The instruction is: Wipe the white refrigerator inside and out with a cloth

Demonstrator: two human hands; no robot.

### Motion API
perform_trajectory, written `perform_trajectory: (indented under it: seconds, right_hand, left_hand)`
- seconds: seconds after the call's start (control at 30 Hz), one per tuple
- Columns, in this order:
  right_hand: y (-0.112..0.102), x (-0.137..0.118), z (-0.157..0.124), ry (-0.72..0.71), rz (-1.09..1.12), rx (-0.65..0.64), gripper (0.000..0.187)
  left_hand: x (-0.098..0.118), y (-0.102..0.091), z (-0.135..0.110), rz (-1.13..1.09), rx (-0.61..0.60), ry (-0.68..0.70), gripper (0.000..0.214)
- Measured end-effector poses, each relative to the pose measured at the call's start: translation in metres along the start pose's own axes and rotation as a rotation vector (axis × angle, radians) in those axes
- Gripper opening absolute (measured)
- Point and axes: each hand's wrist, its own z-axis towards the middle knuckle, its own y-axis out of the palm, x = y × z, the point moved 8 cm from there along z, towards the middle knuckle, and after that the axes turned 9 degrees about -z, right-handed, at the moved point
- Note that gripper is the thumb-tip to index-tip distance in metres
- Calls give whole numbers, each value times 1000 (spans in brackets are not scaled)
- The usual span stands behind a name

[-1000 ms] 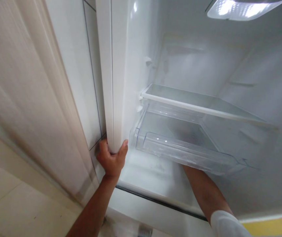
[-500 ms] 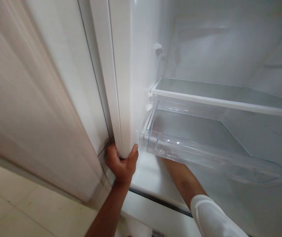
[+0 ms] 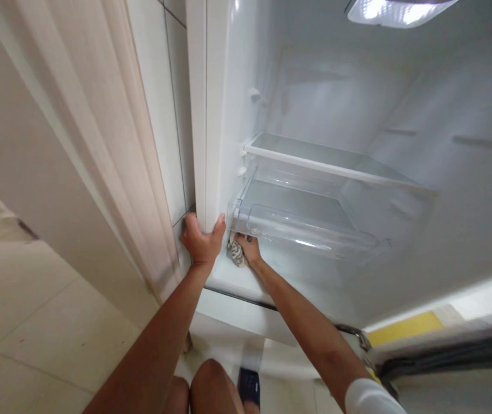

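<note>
My left hand [image 3: 203, 241] grips the front edge of the fridge's left side wall [image 3: 210, 144], thumb on the inner side and fingers round the outer side. My right hand [image 3: 249, 248] is low inside the fridge, closed on a crumpled patterned cloth [image 3: 237, 253] in grey-brown and white. The cloth touches the lower left inner wall near the fridge floor [image 3: 280, 276]. Just above my right hand is a clear plastic drawer [image 3: 310, 238], pulled partly forward. A glass shelf [image 3: 315, 154] with a white front rim sits over the drawer.
A lit lamp [image 3: 396, 12] is at the fridge's top. To the left stand a pale wooden door frame [image 3: 112, 144] and a tiled wall [image 3: 177, 115]. The fridge door's dark seal [image 3: 448, 351] runs along the lower right. My knees and a dark slipper [image 3: 249, 385] are below.
My right hand, hidden behind the drawer before, has come forward and into sight with the cloth. My left hand keeps its grip on the wall edge. The view has pulled back.
</note>
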Motion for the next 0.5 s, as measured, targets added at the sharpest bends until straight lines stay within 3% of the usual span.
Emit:
perform_trajectory:
  seconds: [0.13, 0.3, 0.5]
  right_hand:
    - [-3, -14, -37, -56, -100, -53, 47]
    - [-10, -36, -62, -99, -276, -135, 54]
    - [-27, -54, -97, -155, -581, -107, 58]
  left_hand:
    - [3, 3, 4, 36, -46, -46, 40]
    - [7, 6, 8, 101, -95, -67, 38]
    - [6, 10, 10, 140, -140, -73, 42]
